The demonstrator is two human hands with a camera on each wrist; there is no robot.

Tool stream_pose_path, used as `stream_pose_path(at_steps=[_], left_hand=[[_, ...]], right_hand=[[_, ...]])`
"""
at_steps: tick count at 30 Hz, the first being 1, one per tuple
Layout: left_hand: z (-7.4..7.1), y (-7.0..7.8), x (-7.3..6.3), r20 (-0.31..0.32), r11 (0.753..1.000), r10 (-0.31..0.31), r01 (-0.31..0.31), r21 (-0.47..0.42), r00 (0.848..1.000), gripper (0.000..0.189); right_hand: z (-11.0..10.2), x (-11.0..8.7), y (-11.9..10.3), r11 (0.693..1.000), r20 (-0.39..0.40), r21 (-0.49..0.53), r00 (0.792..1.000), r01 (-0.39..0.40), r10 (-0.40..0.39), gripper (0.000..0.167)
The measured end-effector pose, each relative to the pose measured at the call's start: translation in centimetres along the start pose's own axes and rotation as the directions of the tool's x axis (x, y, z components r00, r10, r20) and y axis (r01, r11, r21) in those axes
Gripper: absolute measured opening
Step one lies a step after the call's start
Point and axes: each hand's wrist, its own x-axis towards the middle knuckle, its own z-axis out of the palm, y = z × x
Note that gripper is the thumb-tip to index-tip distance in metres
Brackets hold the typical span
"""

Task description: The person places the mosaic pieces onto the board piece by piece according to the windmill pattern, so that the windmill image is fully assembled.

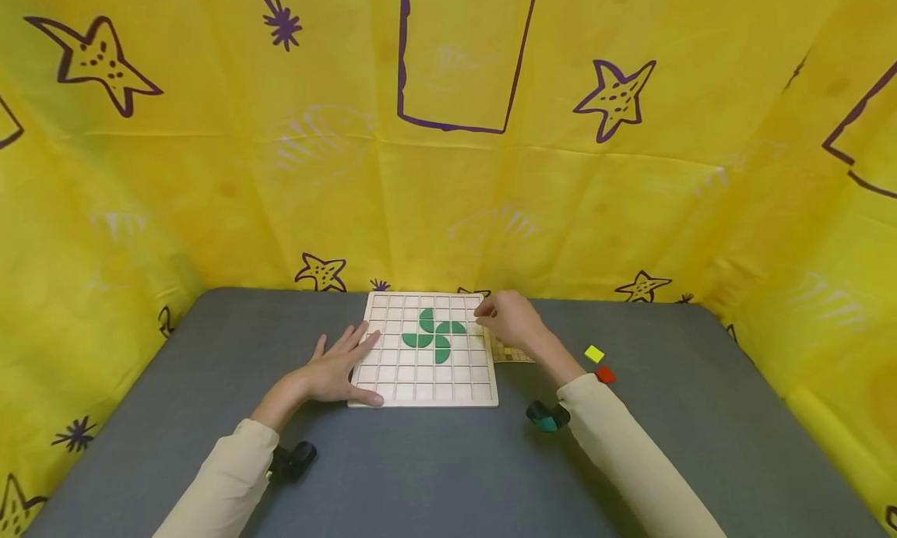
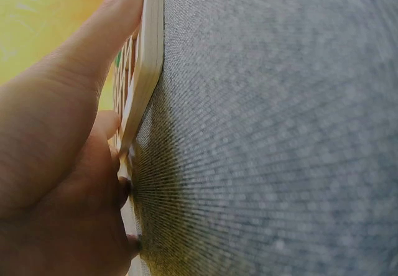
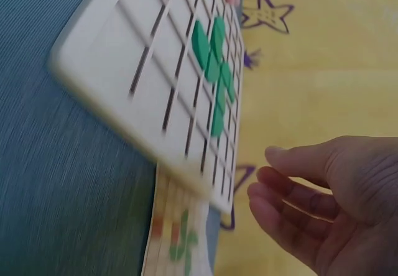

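Observation:
A white grid board (image 1: 462, 394) lies on the grey table, with green quarter-round pieces (image 1: 442, 354) forming a pinwheel near its middle. At its left edge my left hand (image 1: 332, 374) rests with fingers spread, the thumb along the near left corner. The left wrist view shows that thumb against the board's wooden side (image 2: 149, 46). My right hand (image 1: 515, 318) hovers by the far right edge of the board. In the right wrist view its fingers (image 3: 273, 217) are loosely bent, apart from the thumb, and no piece shows between them.
A patterned card (image 1: 515, 355) sticks out from under the board's right side; the right wrist view shows a green flower printed on it. Farther right lie a yellow tile (image 1: 594, 354) and a red tile (image 1: 606, 375). A yellow curtain (image 1: 448, 211) hangs behind the table.

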Motion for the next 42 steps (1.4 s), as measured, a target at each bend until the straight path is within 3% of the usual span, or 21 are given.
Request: stream_pose_path(at_steps=[6,13,21,25,34,42], left_hand=[[-0.7,0.8,-0.6,0.005,0.999,0.018,-0.018,-0.029,1.000,0.120],[-0.8,1.1,-0.8,0.016,0.999,0.004,-0.004,-0.034,1.000,0.121],[-0.8,1.2,-0.7,0.009,0.999,0.004,-0.004,-0.032,1.000,0.118],[-0.7,1.0,-0.7,0.025,1.000,-0.017,0.018,-0.006,1.000,0.120],[-0.8,1.3,-0.6,0.009,1.000,-0.002,0.003,-0.024,1.000,0.116],[-0.5,0.8,-0.6,0.008,1.000,0.001,-0.001,-0.027,1.000,0.119]], right_hand=[[-1.5,-1.8,2.5,1.000,-0.025,-0.007,0.999,0.028,-0.028,0.014],[-3.5,-4.1,5.1,1.000,0.022,-0.011,1.000,0.023,-0.022,0.018],[-5.2,-6.6,8.4,0.996,0.032,-0.024,0.996,0.088,-0.087,0.014],[-5.7,-7.6,9.3,0.994,0.032,-0.041,0.994,0.102,-0.101,0.014],[-6.5,-9.8,10.8,0.991,0.053,-0.062,0.992,0.119,-0.116,0.018],[-6.8,-11.6,12.7,0.990,0.111,-0.085,0.988,0.113,-0.103,0.045]])
